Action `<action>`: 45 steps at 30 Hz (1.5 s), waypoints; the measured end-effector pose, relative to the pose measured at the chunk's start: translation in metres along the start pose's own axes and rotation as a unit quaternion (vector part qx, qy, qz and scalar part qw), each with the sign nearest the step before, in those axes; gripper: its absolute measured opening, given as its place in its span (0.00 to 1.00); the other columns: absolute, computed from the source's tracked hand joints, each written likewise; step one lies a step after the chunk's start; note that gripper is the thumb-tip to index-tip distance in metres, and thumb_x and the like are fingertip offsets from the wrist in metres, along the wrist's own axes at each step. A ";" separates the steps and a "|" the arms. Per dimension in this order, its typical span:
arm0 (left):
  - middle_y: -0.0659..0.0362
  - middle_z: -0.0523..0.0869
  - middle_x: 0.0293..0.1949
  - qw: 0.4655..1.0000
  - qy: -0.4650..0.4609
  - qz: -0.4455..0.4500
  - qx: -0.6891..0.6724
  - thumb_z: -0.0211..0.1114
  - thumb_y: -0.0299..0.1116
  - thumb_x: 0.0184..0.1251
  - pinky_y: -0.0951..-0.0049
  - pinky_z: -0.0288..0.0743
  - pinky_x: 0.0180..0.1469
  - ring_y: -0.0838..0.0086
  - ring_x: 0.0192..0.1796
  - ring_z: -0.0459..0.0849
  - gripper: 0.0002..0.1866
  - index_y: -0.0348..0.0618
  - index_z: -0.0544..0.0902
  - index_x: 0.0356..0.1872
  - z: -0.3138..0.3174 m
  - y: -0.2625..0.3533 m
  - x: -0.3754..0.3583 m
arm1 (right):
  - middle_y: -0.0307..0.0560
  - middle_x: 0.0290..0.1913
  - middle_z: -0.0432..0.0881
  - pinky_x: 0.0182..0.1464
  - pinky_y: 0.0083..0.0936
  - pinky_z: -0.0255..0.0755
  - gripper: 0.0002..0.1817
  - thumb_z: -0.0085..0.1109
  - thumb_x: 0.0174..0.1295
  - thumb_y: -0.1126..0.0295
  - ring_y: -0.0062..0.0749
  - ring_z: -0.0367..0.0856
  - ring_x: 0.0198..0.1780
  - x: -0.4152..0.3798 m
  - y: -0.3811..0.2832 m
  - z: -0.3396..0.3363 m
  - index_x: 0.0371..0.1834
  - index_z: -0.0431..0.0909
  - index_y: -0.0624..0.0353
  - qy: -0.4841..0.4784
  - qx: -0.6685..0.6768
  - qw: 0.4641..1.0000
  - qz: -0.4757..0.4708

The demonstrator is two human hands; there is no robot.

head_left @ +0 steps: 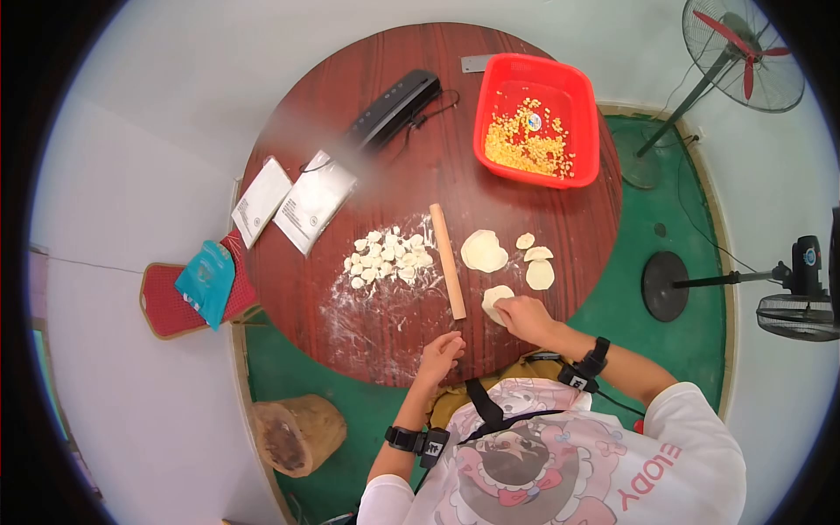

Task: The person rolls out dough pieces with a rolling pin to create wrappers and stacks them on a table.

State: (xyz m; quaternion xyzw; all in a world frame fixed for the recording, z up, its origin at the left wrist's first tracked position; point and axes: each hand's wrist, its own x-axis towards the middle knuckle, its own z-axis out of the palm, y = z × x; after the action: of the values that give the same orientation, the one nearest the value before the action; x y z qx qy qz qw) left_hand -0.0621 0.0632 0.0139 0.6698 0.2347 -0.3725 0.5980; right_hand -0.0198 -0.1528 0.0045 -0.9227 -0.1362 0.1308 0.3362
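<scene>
At the near edge of the table, my left hand [443, 357] is closed with its fingers curled; whether anything is inside them is hidden. My right hand [525, 318] pinches the right edge of a round dough wrapper [496, 304] lying on the tabletop. A wooden rolling pin [447, 262] lies lengthwise just left of that wrapper. Beyond it rests a larger flat dough wrapper [484, 251], with several smaller rolled rounds [540, 274] to its right. Left of the pin, many small dough pieces [385, 258] sit in scattered white flour.
A red plastic basin [584, 122] with yellow corn kernels stands at the back right. A black device [395, 109] with a cord and two white packets [313, 203] occupy the back left. Standing fans [742, 48] are to the right, and a red chair [162, 302] is at the left.
</scene>
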 end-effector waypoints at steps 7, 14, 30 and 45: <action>0.57 0.81 0.48 0.999 0.015 0.006 -0.036 0.53 0.41 0.69 0.72 0.73 0.50 0.72 0.49 0.80 0.20 0.44 0.73 0.58 -0.015 -0.018 -0.006 | 0.55 0.30 0.81 0.35 0.42 0.72 0.09 0.53 0.56 0.67 0.52 0.80 0.34 0.036 0.030 0.021 0.32 0.80 0.58 -0.003 0.127 0.991 0.031; 0.58 0.81 0.48 0.998 0.021 0.014 -0.054 0.53 0.41 0.69 0.72 0.72 0.50 0.72 0.49 0.80 0.20 0.44 0.73 0.58 -0.029 -0.036 -0.013 | 0.57 0.32 0.82 0.38 0.38 0.74 0.10 0.53 0.55 0.68 0.49 0.81 0.36 0.060 0.083 0.024 0.34 0.82 0.60 0.039 0.024 0.997 0.062; 0.58 0.82 0.47 0.996 0.044 0.014 -0.071 0.54 0.40 0.69 0.74 0.73 0.47 0.74 0.47 0.81 0.20 0.43 0.73 0.57 -0.044 -0.054 -0.019 | 0.57 0.30 0.81 0.35 0.39 0.74 0.09 0.53 0.56 0.70 0.48 0.81 0.34 0.055 0.034 0.008 0.36 0.81 0.60 -0.006 0.000 1.000 -0.002; 0.59 0.83 0.46 0.994 0.079 0.005 -0.072 0.54 0.40 0.68 0.75 0.73 0.46 0.76 0.45 0.81 0.20 0.43 0.73 0.57 -0.033 -0.069 -0.023 | 0.58 0.30 0.81 0.37 0.36 0.73 0.09 0.52 0.53 0.73 0.48 0.81 0.33 0.068 0.081 0.029 0.33 0.80 0.65 0.060 0.062 0.995 0.047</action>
State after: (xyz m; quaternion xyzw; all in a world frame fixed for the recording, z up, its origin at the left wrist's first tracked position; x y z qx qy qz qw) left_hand -0.1215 0.1109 -0.0115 0.6534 0.3044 -0.2971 0.6261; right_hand 0.0467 -0.1729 -0.0802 -0.9115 -0.0635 0.0991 0.3941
